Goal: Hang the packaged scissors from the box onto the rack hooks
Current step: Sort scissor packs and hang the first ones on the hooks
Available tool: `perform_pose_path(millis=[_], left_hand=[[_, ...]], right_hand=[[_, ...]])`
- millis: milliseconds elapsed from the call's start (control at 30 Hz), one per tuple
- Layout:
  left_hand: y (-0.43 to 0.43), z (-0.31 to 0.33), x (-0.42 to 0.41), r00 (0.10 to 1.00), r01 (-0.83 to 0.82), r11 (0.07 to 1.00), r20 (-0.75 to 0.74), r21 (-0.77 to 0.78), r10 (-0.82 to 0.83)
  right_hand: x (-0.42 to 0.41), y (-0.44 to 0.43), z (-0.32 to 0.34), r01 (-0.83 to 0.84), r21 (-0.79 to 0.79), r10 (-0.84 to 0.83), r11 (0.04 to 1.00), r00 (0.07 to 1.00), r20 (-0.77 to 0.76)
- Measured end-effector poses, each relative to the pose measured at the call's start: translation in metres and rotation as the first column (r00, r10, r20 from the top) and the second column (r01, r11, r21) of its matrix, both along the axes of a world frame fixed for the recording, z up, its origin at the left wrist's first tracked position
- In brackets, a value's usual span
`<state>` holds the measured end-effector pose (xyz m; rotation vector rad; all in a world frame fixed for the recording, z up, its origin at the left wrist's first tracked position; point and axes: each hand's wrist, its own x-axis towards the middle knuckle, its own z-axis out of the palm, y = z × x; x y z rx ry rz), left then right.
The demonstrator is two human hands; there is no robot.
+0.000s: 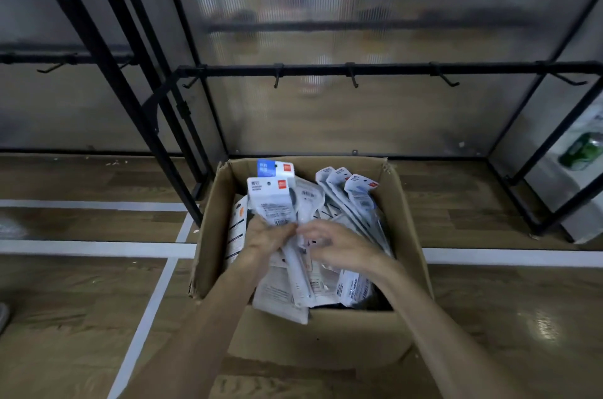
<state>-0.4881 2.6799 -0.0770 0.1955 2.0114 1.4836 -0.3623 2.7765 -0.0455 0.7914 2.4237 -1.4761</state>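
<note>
- A pack (270,199) is gripped upright by the left hand (266,237), fingers curled round its lower part; a second pack (274,168) just behind may be dragged up and dropped
- The right hand (337,247) is blurred, fingers loosely bent over the packs (352,199) in the box (313,330); whether anything is held cannot be told
- The hooks (353,77) are bare; the small hang hole (269,184) may be missed

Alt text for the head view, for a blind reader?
A person's left hand grips one upright pack in an open cardboard box full of packaged scissors; the right hand is spread open over the pile. Behind, a black rack bar carries bare hooks.
</note>
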Motion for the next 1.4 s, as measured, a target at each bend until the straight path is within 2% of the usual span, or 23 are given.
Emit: perform_pose_path(millis=[33, 100, 167, 233, 300, 400, 533, 700, 800, 900, 1033, 1233, 1400], left_hand=[[0.003, 0.005, -0.003, 0.998, 0.03, 0.999, -0.063, 0.012, -0.029], [0.006, 0.022, -0.011, 0.974, 0.062, 0.998, -0.215, -0.031, -0.068], [0.005, 0.045, -0.023, 0.937, 0.075, 0.991, -0.333, -0.112, -0.109], [-0.004, 0.067, -0.033, 0.887, 0.083, 0.978, -0.433, -0.191, -0.16], [-0.015, 0.079, -0.039, 0.837, 0.08, 0.967, -0.51, -0.244, -0.198], [-0.025, 0.086, -0.045, 0.887, 0.085, 0.993, -0.448, -0.081, -0.113], [-0.023, 0.104, -0.047, 0.961, 0.102, 0.985, -0.27, 0.143, -0.06], [-0.019, 0.15, -0.045, 0.984, 0.125, 0.964, -0.151, 0.234, -0.091], [-0.019, 0.205, -0.039, 0.993, 0.11, 0.962, -0.066, 0.252, -0.096], [-0.019, 0.282, -0.031, 0.994, 0.105, 0.962, 0.006, 0.254, -0.11], [-0.012, 0.401, -0.021, 0.99, 0.121, 0.96, 0.043, 0.251, -0.136], [-0.011, 0.598, -0.006, 0.985, 0.163, 0.956, 0.011, 0.243, -0.171], [-0.023, 0.733, 0.005, 0.993, 0.11, 0.962, 0.01, 0.25, -0.117]], right_hand=[[0.002, 0.004, -0.001, 0.095, -0.019, -0.096, 0.995, 0.992, -0.079], [0.0, 0.01, -0.007, 0.267, 0.067, -0.251, 0.961, 0.949, -0.189], [-0.003, 0.014, -0.01, 0.349, 0.149, -0.309, 0.925, 0.92, -0.241], [-0.009, 0.016, -0.009, 0.415, 0.143, -0.354, 0.898, 0.877, -0.325], [-0.019, 0.017, -0.007, 0.496, 0.063, -0.435, 0.866, 0.811, -0.392], [-0.035, 0.014, -0.005, 0.556, -0.043, -0.515, 0.83, 0.735, -0.441], [-0.046, 0.009, -0.004, 0.556, -0.115, -0.544, 0.823, 0.716, -0.437], [-0.036, 0.014, 0.041, 0.551, -0.315, -0.634, 0.773, 0.694, -0.342], [-0.026, 0.024, 0.108, 0.626, -0.4, -0.738, 0.67, 0.623, -0.259], [-0.017, 0.037, 0.195, 0.659, -0.4, -0.757, 0.637, 0.632, -0.165], [-0.007, 0.036, 0.338, 0.665, -0.375, -0.745, 0.646, 0.657, -0.116], [-0.001, 0.03, 0.557, 0.617, -0.244, -0.661, 0.748, 0.727, -0.189], [0.006, 0.026, 0.681, 0.59, -0.32, -0.658, 0.742, 0.733, -0.173]])
